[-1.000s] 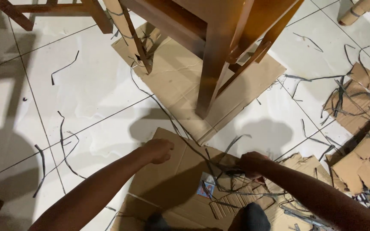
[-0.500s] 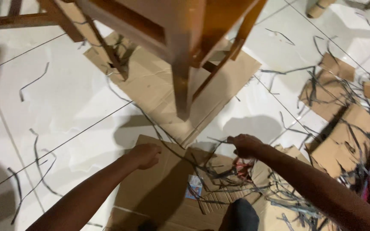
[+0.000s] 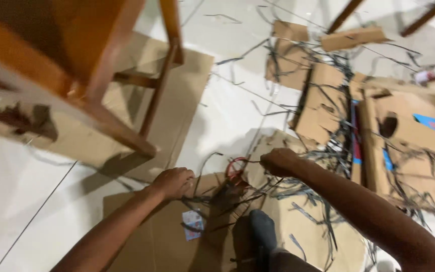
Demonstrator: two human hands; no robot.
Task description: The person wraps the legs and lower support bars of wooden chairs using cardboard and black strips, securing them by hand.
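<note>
Both hands fisted on dark plastic strapping (image 3: 258, 189) over floor cardboard (image 3: 152, 231) — left hand (image 3: 173, 182) at 7 o'clock, right hand (image 3: 278, 161) at 5 — looks light, springy, slick — grip near tangle.

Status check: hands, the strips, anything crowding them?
Left hand fisted on dark strips over flat cardboard. Right hand closed, pulling strips. Red-handled tool between hands; wooden chair leg close left.
</note>
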